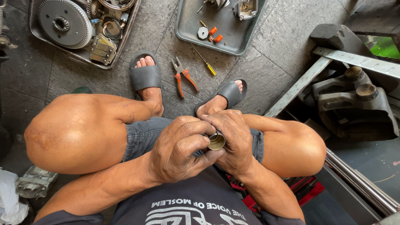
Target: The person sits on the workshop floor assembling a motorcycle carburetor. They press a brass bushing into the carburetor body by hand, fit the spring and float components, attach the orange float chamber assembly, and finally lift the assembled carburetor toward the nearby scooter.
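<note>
I sit crouched with both hands together between my knees. My left hand (179, 152) and my right hand (235, 139) both grip a small round brass-coloured metal cup (216, 141), its open end facing up toward me. Fingers of both hands wrap over it, hiding most of its body. Below my hands lies my dark shirt.
On the stone floor ahead lie orange-handled pliers (183, 77) and a yellow-handled screwdriver (205, 61) between my grey sandals (145, 75). A grey tray (233, 39) holds small parts; another tray (43, 43) at far left holds a large gear. Metal engine parts (356, 106) and rods (360, 181) stand right.
</note>
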Action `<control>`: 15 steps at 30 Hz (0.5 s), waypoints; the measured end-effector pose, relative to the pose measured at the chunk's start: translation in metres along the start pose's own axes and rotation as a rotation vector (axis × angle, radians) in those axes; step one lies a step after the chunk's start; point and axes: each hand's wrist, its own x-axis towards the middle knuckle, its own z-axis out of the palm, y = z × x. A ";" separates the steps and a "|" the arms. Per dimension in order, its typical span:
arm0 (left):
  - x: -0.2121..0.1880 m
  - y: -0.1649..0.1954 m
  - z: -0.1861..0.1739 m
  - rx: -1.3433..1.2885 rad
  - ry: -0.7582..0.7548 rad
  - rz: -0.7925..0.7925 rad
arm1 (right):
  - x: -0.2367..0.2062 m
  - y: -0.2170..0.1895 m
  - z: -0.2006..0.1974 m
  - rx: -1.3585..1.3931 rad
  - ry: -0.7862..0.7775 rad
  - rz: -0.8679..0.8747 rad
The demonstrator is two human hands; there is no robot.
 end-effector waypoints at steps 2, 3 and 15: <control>0.001 0.000 0.000 -0.003 -0.002 0.004 | 0.000 0.000 -0.001 -0.004 0.000 -0.006; 0.002 0.000 0.000 -0.006 -0.001 0.008 | 0.000 0.000 -0.001 -0.010 0.001 -0.009; 0.016 0.013 -0.014 0.191 -0.131 0.049 | 0.006 -0.013 -0.004 -0.071 -0.007 0.002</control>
